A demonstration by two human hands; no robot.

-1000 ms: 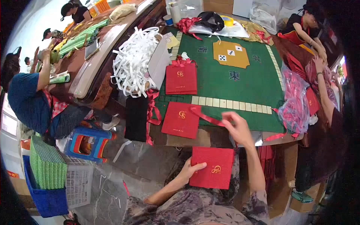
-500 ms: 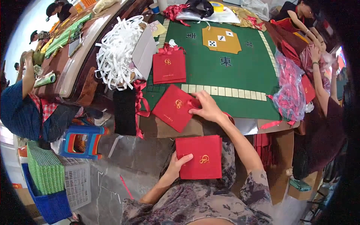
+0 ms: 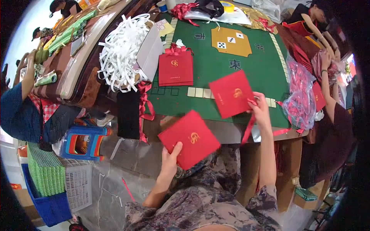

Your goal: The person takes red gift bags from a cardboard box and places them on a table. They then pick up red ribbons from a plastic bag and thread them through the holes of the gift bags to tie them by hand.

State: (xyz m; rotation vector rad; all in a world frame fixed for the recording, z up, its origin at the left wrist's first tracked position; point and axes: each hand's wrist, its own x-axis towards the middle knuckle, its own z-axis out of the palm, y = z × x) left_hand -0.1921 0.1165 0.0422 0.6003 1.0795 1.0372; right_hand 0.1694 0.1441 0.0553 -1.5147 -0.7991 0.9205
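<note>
My left hand (image 3: 169, 159) is closed on a flat red paper gift bag (image 3: 198, 142) with a gold emblem, thumb on its face; whether more lie beneath I cannot tell. It is held tilted above my lap, at the table's near edge. To the right, my right hand (image 3: 261, 112) pinches the edge of another red paper bag (image 3: 228, 94), raised over the green mat. A red ribbon (image 3: 249, 130) hangs below that hand. Farther left on the mat lie red bags with ribbon handles (image 3: 175, 71), loosely stacked.
A box heaped with white straps (image 3: 125, 54) stands left of the mat (image 3: 216, 109). Red ribbons (image 3: 145, 102) dangle at the near left edge. A plastic bag of red ribbons (image 3: 298, 92) lies at right. Other people work on both sides.
My right hand has moved right with its bag, away from the stack on the mat. My left hand has lifted its bag up and left and turned it.
</note>
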